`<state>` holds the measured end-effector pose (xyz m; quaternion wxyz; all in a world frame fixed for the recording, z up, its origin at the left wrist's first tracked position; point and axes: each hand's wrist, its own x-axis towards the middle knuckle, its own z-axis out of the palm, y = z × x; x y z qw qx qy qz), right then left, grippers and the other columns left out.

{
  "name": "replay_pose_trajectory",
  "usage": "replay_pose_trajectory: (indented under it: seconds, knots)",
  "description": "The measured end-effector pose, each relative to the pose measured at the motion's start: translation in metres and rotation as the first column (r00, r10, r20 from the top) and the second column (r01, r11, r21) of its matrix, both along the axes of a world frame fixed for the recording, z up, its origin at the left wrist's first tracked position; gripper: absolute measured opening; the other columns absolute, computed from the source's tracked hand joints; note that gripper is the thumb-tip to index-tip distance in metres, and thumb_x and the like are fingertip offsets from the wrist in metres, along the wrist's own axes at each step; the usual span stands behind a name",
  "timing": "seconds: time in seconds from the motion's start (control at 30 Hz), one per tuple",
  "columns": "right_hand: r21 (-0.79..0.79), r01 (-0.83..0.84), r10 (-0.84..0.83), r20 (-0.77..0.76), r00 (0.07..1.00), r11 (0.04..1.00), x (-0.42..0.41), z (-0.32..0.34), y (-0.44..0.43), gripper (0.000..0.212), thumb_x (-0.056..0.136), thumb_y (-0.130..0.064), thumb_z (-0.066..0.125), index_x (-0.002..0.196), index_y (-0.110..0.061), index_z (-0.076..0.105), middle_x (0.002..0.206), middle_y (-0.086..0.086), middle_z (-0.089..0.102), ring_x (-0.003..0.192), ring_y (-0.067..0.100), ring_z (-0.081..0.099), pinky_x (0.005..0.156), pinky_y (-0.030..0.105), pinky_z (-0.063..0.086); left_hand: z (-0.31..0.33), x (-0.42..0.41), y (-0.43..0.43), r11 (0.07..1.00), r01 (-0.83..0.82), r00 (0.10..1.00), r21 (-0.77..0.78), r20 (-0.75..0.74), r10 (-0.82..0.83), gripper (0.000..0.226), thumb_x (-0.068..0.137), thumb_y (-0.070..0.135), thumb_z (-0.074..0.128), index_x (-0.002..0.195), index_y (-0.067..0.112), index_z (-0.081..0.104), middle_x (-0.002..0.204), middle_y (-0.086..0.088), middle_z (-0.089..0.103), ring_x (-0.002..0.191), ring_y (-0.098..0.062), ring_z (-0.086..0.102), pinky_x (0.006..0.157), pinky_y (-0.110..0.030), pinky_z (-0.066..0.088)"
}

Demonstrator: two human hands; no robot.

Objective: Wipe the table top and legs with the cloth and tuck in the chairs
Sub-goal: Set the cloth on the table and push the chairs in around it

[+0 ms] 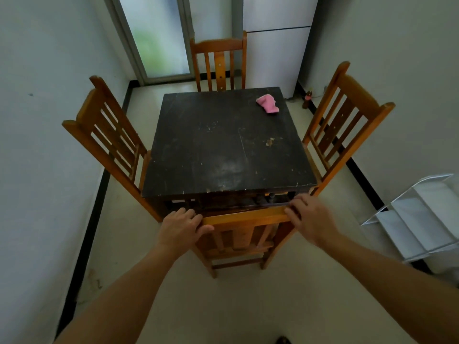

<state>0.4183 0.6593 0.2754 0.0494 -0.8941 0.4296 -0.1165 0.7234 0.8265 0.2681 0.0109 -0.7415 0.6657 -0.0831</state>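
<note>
A dark square table (198, 145) stands in the middle, its top scuffed and speckled with crumbs. A crumpled pink cloth (268, 103) lies near its far right corner. Wooden chairs sit on all sides: a left chair (109, 135), a right chair (342, 115), a far chair (218, 60), and a near chair (243, 219) right in front of me. My left hand (181, 227) grips the left end of the near chair's top rail. My right hand (310, 217) grips its right end. That chair's back is close against the table edge.
A white fridge (275, 58) stands behind the table at the far right, a glass door (159, 40) at the far left. A dark bottle (307, 98) stands on the floor beside the fridge. A white wire rack (417, 219) leans at the right wall.
</note>
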Motion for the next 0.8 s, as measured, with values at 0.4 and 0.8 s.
replay_pose_trajectory:
  seconds: [0.4, 0.8]
  knots:
    - [0.012, -0.16, 0.161, -0.045, 0.986, 0.987, -0.021, -0.01, 0.019, 0.038, 0.092, -0.038, 0.053, 0.123, -0.018, 0.06, 0.124, 0.01, 0.054, 0.11, 0.027, 0.056, 0.081, 0.035, 0.056, 0.027, -0.013, 0.009, 0.921, -0.255, 0.966, 0.295, 0.027, 0.259, 0.051, 0.089, 0.068, 0.03, 0.115, 0.036, 0.06, 0.1, 0.012, 0.056, 0.093, -0.005, 0.051, 0.083, -0.025, 0.044]
    - [0.16, -0.237, 0.234, 0.037, 0.971, 0.958, -0.023, 0.043, -0.081, 0.045, 0.098, -0.052, 0.039, 0.137, -0.03, 0.046, 0.111, -0.008, 0.06, 0.1, 0.009, 0.059, 0.079, 0.025, 0.049, 0.065, -0.076, -0.107, 0.975, -0.212, 0.907, 0.07, -0.357, 0.223, 0.046, 0.093, 0.059, 0.036, 0.116, 0.027, 0.06, 0.098, 0.012, 0.059, 0.082, -0.001, 0.057, 0.081, -0.025, 0.049]
